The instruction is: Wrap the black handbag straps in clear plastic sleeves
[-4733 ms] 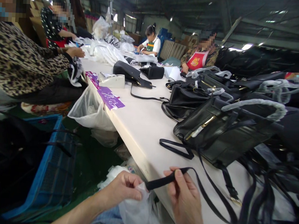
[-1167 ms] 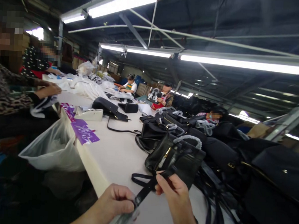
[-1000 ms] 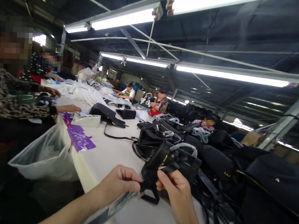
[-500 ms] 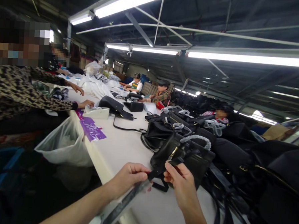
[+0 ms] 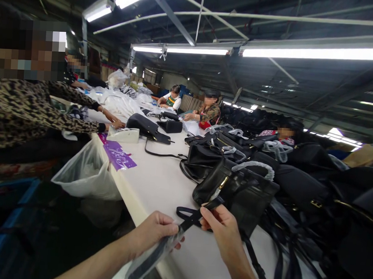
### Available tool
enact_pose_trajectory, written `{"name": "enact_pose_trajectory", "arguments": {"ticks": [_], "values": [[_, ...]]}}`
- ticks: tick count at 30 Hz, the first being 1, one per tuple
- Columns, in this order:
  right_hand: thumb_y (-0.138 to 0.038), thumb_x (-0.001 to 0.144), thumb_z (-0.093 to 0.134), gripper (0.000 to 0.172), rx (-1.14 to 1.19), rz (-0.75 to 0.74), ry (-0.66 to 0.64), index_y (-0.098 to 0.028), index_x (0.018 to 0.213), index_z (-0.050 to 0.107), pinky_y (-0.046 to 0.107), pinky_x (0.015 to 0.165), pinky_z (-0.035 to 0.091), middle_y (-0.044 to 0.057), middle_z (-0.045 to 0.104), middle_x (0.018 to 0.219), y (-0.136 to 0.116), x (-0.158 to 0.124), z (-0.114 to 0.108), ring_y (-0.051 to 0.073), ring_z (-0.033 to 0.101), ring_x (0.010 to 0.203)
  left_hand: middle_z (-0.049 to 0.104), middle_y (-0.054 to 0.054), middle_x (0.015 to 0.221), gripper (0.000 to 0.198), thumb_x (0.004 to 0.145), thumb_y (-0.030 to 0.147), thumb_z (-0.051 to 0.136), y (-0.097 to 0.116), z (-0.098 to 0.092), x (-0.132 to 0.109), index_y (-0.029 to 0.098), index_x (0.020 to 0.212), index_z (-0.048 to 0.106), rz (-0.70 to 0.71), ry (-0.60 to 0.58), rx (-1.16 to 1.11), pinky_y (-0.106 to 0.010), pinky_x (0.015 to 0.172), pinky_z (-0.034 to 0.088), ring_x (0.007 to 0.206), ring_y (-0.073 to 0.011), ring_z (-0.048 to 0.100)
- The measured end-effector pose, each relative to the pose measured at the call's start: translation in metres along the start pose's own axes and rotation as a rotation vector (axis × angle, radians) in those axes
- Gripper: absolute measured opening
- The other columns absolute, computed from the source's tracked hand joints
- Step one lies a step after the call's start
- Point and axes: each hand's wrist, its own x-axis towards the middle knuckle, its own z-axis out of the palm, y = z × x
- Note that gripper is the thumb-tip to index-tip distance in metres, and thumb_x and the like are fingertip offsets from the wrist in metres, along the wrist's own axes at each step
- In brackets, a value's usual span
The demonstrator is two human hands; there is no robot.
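Between my two hands runs a black strap [image 5: 190,220], its lower part inside a clear plastic sleeve [image 5: 155,256]. My left hand [image 5: 152,234] is closed, thumb pressed on the strap at the mouth of the sleeve. Higher up, my right hand [image 5: 220,225] pinches the strap between thumb and fingers. A loop of strap hangs beyond the fingers, over the white table [image 5: 146,183]. Just behind my right hand stands a black handbag [image 5: 254,199] with a gold zip [image 5: 223,183] and a plastic-wrapped handle [image 5: 256,165].
More black bags [image 5: 299,191] are heaped along the right side. Farther up the table are a black bag [image 5: 143,127] and a white box-like dispenser [image 5: 123,135]. A plastic bag [image 5: 87,174] hangs off the left edge near a co-worker's sleeve [image 5: 71,119]. A blue crate [image 5: 12,218] is lower left.
My left hand has slid down and left along the strap, so more bare strap shows between my hands. At the left, the co-worker's hands have come together by the dispenser.
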Motion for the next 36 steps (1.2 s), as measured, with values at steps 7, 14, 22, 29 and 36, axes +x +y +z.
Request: {"name": "enact_pose_trajectory", "arguments": {"ticks": [7,14,22,29,36], "values": [[-0.051,0.068,0.078,0.039,-0.007,-0.076,0.007,-0.016,0.082,0.07,0.025,0.052,0.047,-0.002,0.061,0.056,-0.014,0.009,-0.011,0.013,0.055,0.053,0.068,-0.007,0.068,0.05,0.063,0.06,0.077,0.024,0.01,0.02,0.011,0.072,0.075,0.143,-0.098,0.067,-0.024,0.057,0.042,0.059,-0.0138,0.058],[-0.053,0.06,0.087,0.044,0.181,-0.015,0.035,-0.019,0.084,0.071,0.02,0.05,0.048,-0.002,0.065,0.066,-0.018,0.014,-0.015,0.012,0.058,0.061,0.06,-0.002,0.062,0.046,0.073,0.059,0.068,0.049,0.014,0.032,0.013,0.065,0.066,0.364,-0.138,0.221,-0.026,0.061,0.039,0.058,-0.0134,0.052],[-0.035,0.061,0.09,0.035,0.526,0.046,-0.097,-0.022,0.083,0.067,0.019,0.053,0.053,0.003,0.075,0.097,-0.058,0.032,0.0,0.014,0.066,0.077,0.063,-0.003,0.073,0.027,0.073,0.042,0.074,0.115,0.021,0.043,0.014,0.073,0.075,0.743,-0.074,0.37,-0.03,0.074,0.041,0.075,-0.017,0.054],[-0.036,0.061,0.091,0.043,0.676,0.113,-0.146,-0.025,0.084,0.057,0.031,0.08,0.061,0.0,0.077,0.089,-0.038,0.014,0.022,0.017,0.072,0.091,0.07,-0.005,0.078,0.036,0.056,0.033,0.088,0.079,0.02,0.057,0.015,0.072,0.061,0.584,-0.071,-0.037,-0.034,0.078,0.048,0.077,-0.0191,0.065],[-0.038,0.054,0.094,0.048,0.579,0.067,-0.102,-0.023,0.083,0.06,0.034,0.08,0.063,-0.002,0.074,0.085,-0.057,0.025,0.014,0.02,0.073,0.093,0.054,-0.013,0.128,0.082,0.056,0.038,0.089,0.079,-0.008,0.034,0.021,0.124,0.046,0.656,0.084,0.304,-0.04,0.091,0.046,0.108,-0.0279,0.059]]}}
